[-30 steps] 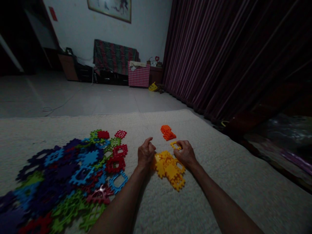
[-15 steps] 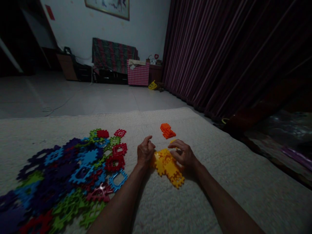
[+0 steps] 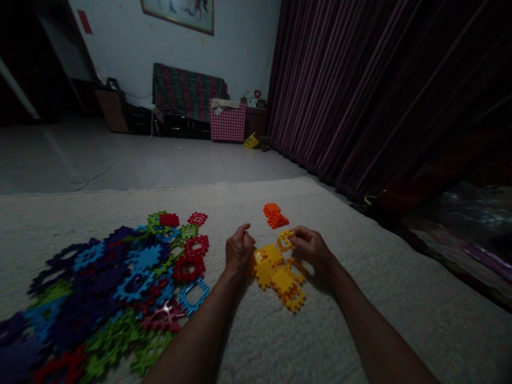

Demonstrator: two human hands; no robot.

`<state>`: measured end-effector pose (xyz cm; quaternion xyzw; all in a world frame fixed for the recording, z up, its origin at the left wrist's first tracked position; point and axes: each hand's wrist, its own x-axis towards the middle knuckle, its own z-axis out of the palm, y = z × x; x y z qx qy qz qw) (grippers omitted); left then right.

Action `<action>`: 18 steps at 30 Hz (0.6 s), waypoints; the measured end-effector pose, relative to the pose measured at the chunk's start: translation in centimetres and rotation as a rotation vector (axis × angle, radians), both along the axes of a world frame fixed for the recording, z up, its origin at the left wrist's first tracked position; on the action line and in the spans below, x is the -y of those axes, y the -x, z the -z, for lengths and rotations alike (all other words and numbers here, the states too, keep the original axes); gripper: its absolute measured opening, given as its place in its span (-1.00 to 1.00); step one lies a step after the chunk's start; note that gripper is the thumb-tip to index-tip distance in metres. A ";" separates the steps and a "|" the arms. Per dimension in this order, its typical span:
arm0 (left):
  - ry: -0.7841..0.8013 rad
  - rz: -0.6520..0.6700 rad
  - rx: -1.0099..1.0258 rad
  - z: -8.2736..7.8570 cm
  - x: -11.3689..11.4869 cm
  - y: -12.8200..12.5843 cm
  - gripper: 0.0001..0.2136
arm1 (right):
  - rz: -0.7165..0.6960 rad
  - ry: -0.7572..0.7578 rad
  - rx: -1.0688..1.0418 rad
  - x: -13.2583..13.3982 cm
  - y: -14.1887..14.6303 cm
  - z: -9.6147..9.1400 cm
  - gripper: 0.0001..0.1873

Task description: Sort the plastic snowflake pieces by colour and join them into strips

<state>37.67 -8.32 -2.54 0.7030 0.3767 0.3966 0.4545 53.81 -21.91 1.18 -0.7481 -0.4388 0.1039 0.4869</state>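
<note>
A cluster of yellow interlocking plastic tiles (image 3: 278,277) lies on the cream carpet (image 3: 280,341) in front of me. My left hand (image 3: 239,252) is curled at the cluster's left edge, fingers closed against a tile there. My right hand (image 3: 312,248) pinches a single yellow tile (image 3: 285,240) at the cluster's upper right, just above the others. A small stack of orange tiles (image 3: 274,215) sits a little beyond both hands.
A wide spread of purple, blue, green and red tiles (image 3: 120,282) covers the carpet to my left. A dark striped curtain (image 3: 360,96) hangs on the right. Beyond the carpet lie a tiled floor, a cable, low furniture and a checked red box (image 3: 228,121).
My right hand went from the loose yellow tile down onto the cluster, then lifted back up holding that tile in a pinch. My left hand stayed at the cluster's left edge.
</note>
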 end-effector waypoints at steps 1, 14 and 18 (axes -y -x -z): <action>-0.003 0.000 0.001 0.0 0.0 0.0 -0.60 | 0.062 -0.042 -0.047 0.2 -0.9 0.3 -0.75; -0.007 0.003 0.014 0.3 -0.1 0.0 -0.61 | 0.128 0.147 0.326 2.9 -7.2 4.2 -0.37; -0.003 0.004 0.003 0.1 0.0 0.0 -0.61 | 0.199 0.209 0.403 2.9 -6.3 4.6 -0.27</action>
